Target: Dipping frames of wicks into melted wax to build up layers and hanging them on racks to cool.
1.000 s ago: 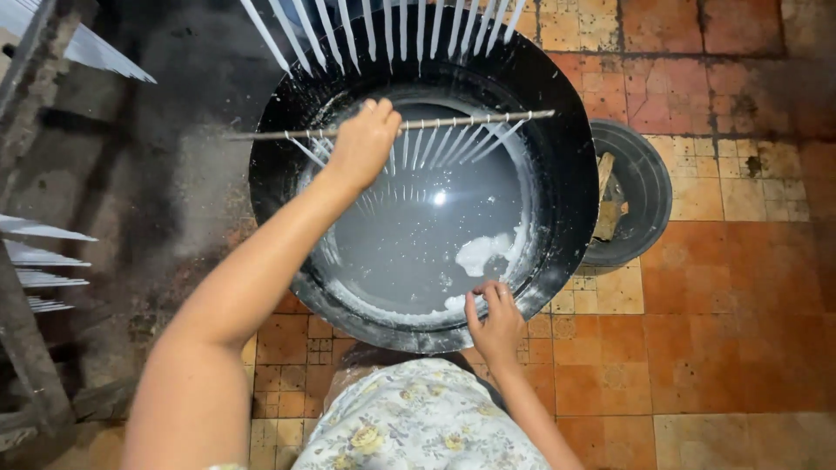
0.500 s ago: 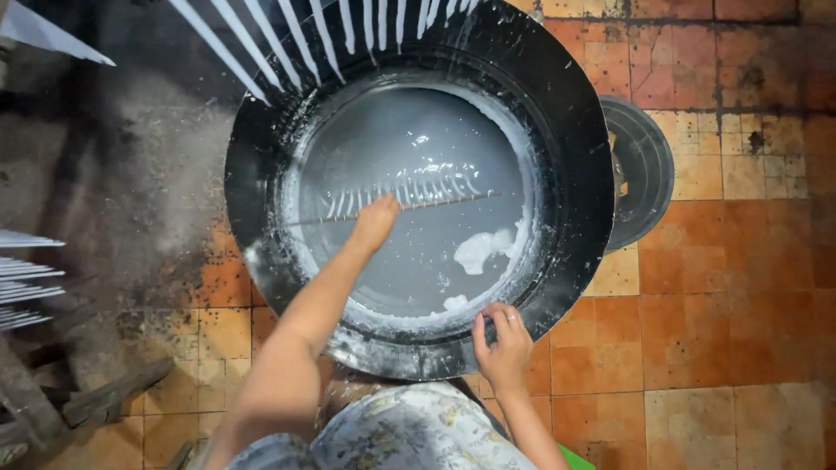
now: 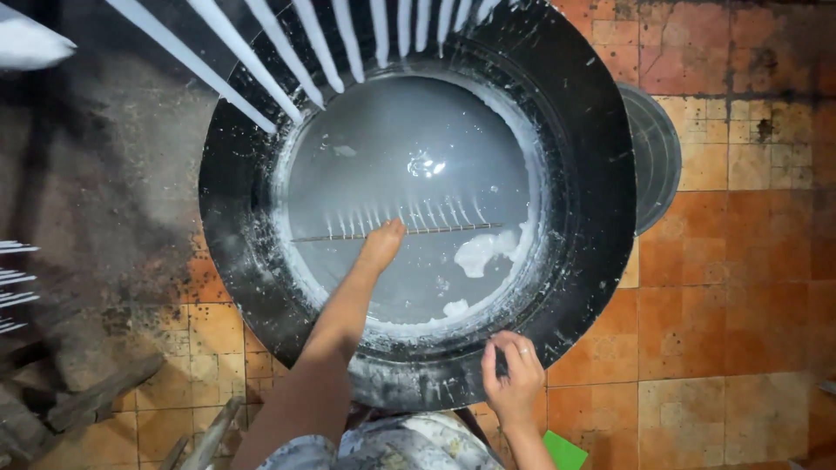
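Observation:
A big round black vat (image 3: pixel 592 200) holds pale grey liquid wax (image 3: pixel 392 139) with white crusts floating near the right. My left hand (image 3: pixel 381 245) reaches deep into the vat and grips a thin horizontal stick (image 3: pixel 453 229) with several white candles hanging from it, dipped almost fully in the liquid. My right hand (image 3: pixel 512 381) rests on the vat's near rim, fingers curled over the edge, holding nothing else. A row of long white candles (image 3: pixel 296 52) hangs above the vat's far side.
A round black lid (image 3: pixel 655 157) lies on the orange tiled floor (image 3: pixel 740 287) right of the vat. More white candle tips (image 3: pixel 13 287) stick in from the left edge. Wooden pieces (image 3: pixel 96 392) lie at lower left. A green object (image 3: pixel 564 453) sits by my right arm.
My left hand has lowered the stick of candles from above the vat's rim down into the liquid. The view has closed in on the vat. My right hand stays on the rim.

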